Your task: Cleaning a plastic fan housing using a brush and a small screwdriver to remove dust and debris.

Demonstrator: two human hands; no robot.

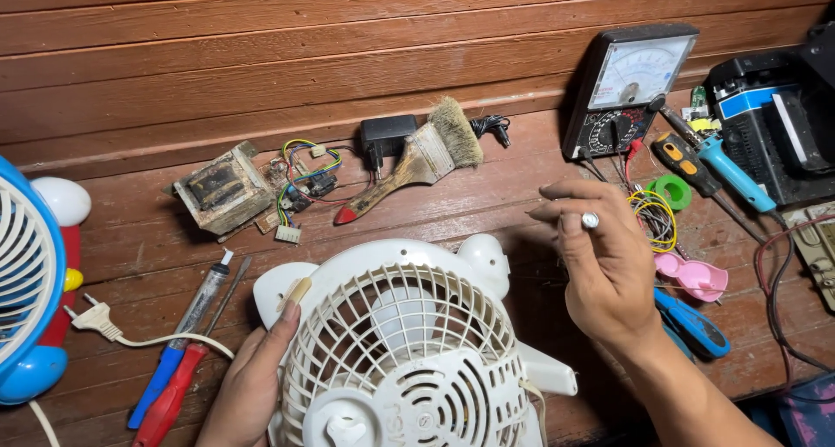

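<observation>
Two fans [409, 351] [26, 282], one paintbrush [417, 160], one multimeter [628, 90], two screwdrivers [178, 347] [187, 369], one transformer [222, 189].

Between my hands the fan [409, 351] lies on the worktop [130, 238]; screwdrivers [178, 360] left of my left hand [252, 386], meter [628, 89] behind my right hand [604, 260].

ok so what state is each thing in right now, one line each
white fan: lying grille-up on the wooden floor, casing closed
left hand: gripping the fan's left edge
right hand: raised, fingers pinching a small silvery part
paintbrush: lying flat, untouched
multimeter: propped up, leads attached
white plug: unplugged, loose on the floor
transformer: loose, wires attached
</observation>
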